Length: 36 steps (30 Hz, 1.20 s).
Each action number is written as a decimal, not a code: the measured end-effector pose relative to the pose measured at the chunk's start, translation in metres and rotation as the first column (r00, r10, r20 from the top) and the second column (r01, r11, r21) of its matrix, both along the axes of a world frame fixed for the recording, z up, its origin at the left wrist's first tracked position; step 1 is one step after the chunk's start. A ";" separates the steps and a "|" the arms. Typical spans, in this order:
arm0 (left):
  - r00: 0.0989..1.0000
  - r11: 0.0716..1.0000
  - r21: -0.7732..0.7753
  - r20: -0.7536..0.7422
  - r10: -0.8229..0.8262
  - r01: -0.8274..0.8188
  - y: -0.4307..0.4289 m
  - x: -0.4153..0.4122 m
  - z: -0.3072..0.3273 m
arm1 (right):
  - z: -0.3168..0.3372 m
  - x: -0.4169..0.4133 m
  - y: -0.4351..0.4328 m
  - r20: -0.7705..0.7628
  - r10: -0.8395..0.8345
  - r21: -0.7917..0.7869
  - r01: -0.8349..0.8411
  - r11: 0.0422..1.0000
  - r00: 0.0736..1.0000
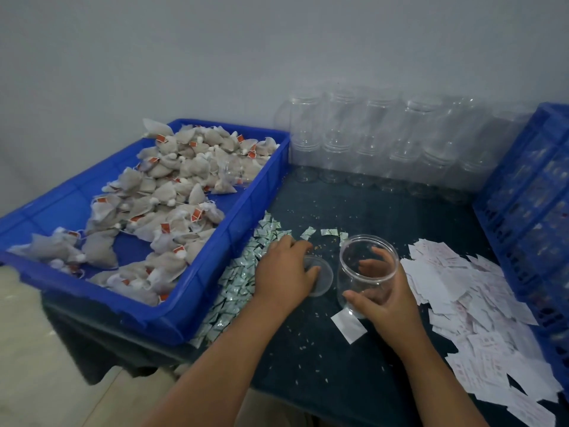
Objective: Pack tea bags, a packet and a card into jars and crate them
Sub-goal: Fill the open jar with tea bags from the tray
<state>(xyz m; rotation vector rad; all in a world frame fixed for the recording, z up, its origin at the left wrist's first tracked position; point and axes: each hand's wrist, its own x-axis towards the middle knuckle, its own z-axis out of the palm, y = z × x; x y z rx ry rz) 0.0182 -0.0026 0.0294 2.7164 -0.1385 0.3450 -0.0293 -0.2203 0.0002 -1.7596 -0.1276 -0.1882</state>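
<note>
A clear, empty plastic jar [366, 260] stands upright and open on the dark table, and my right hand [389, 298] grips it round its near side. Its clear lid [323, 277] lies flat just left of it. My left hand [284, 272] rests on the lid's left part, fingers bent down onto it and reaching toward the small green-white packets [240, 282]. A white card [348, 325] lies by the jar's base. Tea bags [160, 198] with orange tags fill the blue tray [215, 272] at left.
Several empty clear jars [385, 140] are stacked against the back wall. A heap of white cards [480, 315] covers the table's right side. A blue slatted crate [529, 204] stands at the far right. Crumbs speckle the dark table [323, 365].
</note>
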 end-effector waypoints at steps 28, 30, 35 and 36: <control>0.729 0.872 0.453 -0.533 0.430 -0.184 0.186 0.080 0.071 | 0.003 -0.004 0.008 0.008 0.031 -0.084 -0.030 0.996 0.999; 0.766 0.879 0.439 -0.495 0.411 -0.188 0.191 0.081 0.071 | 0.005 -0.005 0.009 0.007 0.031 -0.091 -0.031 0.995 0.999; 0.902 0.955 0.162 -0.322 0.289 -0.248 0.201 0.074 0.078 | 0.008 -0.006 0.011 -0.003 0.023 -0.066 -0.023 0.998 1.000; 0.920 0.963 0.033 -0.289 0.265 -0.267 0.202 0.073 0.082 | 0.009 -0.006 0.011 -0.004 0.020 -0.059 -0.020 0.998 1.000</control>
